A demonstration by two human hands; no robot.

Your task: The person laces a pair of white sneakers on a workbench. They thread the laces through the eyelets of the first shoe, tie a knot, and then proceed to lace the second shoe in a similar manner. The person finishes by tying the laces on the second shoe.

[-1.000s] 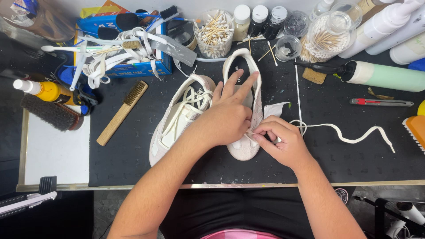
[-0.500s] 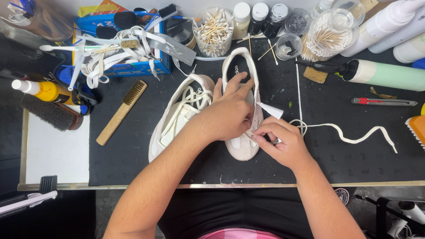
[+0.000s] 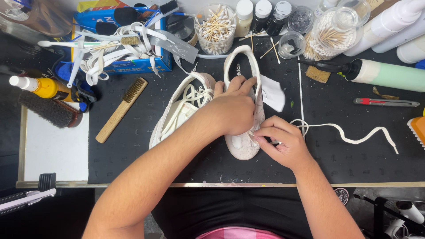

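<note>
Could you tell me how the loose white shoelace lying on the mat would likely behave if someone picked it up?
The white shoelace would probably be floppy: it lies in soft curves and a loop across the black mat. It looks flat and thin, so likely very light. One end runs toward the right hand at the white shoe, so it may drag rather than lift free.

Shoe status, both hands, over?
Left hand gripping shoe top. Right hand pinching lace at its side. Second shoe alongside, touching.

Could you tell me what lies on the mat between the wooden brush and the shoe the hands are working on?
In the head view, a second white shoe lies on its side between the wooden brush and the held shoe.
</note>
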